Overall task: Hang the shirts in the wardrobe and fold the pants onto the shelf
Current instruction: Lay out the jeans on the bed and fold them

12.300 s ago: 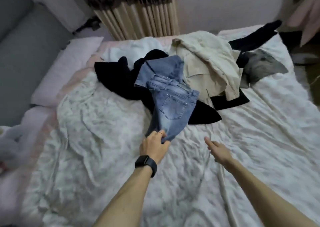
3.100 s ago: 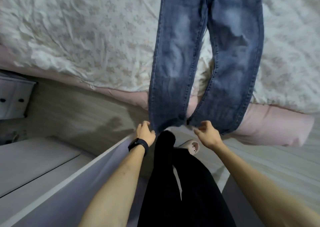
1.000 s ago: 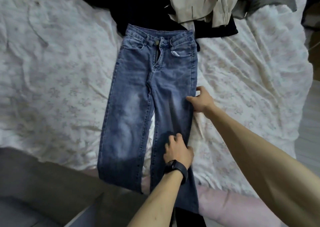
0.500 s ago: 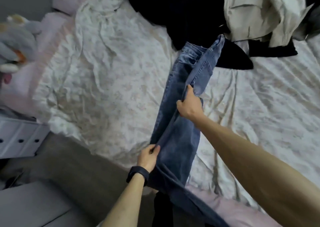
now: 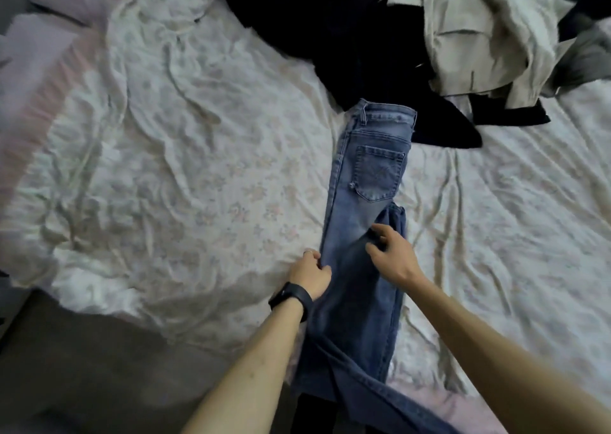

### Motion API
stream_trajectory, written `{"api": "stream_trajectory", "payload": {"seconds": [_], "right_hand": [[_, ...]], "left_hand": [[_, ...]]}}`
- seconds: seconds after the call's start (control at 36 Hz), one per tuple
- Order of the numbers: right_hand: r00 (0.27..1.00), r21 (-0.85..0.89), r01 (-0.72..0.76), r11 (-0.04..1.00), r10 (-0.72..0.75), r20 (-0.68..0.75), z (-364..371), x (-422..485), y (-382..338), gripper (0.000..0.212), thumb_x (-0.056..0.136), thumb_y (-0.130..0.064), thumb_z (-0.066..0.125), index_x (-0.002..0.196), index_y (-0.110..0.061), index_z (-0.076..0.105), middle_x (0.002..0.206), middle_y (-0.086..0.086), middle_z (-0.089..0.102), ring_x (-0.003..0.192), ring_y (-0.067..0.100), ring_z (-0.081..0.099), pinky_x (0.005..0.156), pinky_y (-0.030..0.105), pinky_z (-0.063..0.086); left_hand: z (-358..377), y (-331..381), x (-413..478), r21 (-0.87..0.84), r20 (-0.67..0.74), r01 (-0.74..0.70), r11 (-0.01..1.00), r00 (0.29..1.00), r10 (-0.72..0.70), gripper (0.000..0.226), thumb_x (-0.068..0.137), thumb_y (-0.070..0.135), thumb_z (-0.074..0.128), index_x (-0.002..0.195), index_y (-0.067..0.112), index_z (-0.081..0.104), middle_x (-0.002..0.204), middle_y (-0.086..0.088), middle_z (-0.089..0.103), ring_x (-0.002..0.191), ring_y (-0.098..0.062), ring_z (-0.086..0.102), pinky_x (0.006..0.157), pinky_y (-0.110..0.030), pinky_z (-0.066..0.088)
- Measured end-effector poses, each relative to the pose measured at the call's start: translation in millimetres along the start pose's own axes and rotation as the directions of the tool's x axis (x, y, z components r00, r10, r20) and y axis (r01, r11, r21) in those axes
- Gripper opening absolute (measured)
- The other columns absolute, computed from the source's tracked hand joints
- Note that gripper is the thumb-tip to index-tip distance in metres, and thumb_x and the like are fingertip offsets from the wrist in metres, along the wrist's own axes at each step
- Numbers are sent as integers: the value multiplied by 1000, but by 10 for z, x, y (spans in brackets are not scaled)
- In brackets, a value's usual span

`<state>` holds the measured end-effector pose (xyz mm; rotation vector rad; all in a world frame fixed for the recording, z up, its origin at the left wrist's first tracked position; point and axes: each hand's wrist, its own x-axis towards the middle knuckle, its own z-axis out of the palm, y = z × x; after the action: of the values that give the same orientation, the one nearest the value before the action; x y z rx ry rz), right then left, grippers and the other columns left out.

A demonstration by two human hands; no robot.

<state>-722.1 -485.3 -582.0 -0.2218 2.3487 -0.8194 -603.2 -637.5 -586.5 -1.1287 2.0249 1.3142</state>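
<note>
Jeans (image 5: 367,175) (folded lengthwise) on bed (image 5: 198,169): left hand (image 5: 309,273) pinches their edge, right hand (image 5: 393,258) rests spread-fingered atop.

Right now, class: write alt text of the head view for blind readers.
Blue jeans lie folded lengthwise on a floral bedsheet; the left hand grips their edge, the right hand rests on them. Black clothing and a cream garment lie beyond.
</note>
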Motion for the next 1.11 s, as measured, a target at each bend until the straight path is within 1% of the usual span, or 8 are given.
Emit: {"api": "stream_trajectory", "payload": {"seconds": [0.14,0.31,0.58,0.75,0.83,0.92,1.0,1.11], "right_hand": [[989,131,-68,989,84,-122,-256,155,25,32,90,-19,66,122,-18,61,108,-5,65,106,20,65,85,28,44],[963,281,-136,950,193,-187,-698,745,25,44,96,-31,63,136,-14,54,133,2,62,107,15,60,88,28,42],[977,479,-146,866,201,-65,-1033,2083,16,41,100,-39,53,135,-17,56,125,-4,64,111,17,61,105,43,48],[968,696,-193,692,251,19,-1013,2656,-13,27,100,-36,58,115,-17,70,87,-2,70,62,9,56,51,23,40],[966,742,-257,619,187,179,-1090,2676,-16,32,94,-42,68,107,-13,75,89,4,68,73,21,52,55,27,30],[998,614,-49,787,63,0,-1250,2642,-44,30,95,-42,66,79,-18,70,65,-12,60,66,14,49,54,23,34],[930,123,119,985,-67,-362,-1411,2737,-189,32,95,-53,56,79,-25,60,70,-11,63,70,15,55,63,31,39],[956,14,-17,1000,20,-294,-1307,2929,-405,33,99,-55,44,105,-26,57,104,7,69,97,35,63,74,39,43]], "left_hand": [[-198,546,336,107,-42,-121,987,991,126,30,93,25,60,122,18,55,116,-4,64,106,-27,62,79,-28,47],[-379,1370,873,150,-55,-211,966,974,222,47,95,32,63,137,16,49,138,-7,53,123,-27,54,97,-30,44],[-384,2194,1977,143,-136,-246,959,955,265,65,95,48,60,147,18,38,149,-6,44,131,-28,49,106,-38,43],[-377,2305,2447,122,-211,-285,951,929,305,33,93,44,66,112,19,56,117,-5,64,96,-17,56,79,-28,43],[-501,2369,2509,104,-264,-331,938,900,347,26,94,31,68,99,7,59,90,2,64,87,-18,57,69,-28,42],[-662,2414,2449,43,-247,-392,919,887,390,17,94,27,69,99,12,63,94,8,69,92,-14,65,84,-32,51],[-848,2515,2466,-56,-253,-417,907,885,391,13,93,25,70,100,18,62,98,5,74,95,-12,70,93,-39,55],[-854,2670,2604,110,-330,-300,948,888,320,15,95,30,66,97,17,57,98,-6,71,97,-29,66,75,-34,49]]}}
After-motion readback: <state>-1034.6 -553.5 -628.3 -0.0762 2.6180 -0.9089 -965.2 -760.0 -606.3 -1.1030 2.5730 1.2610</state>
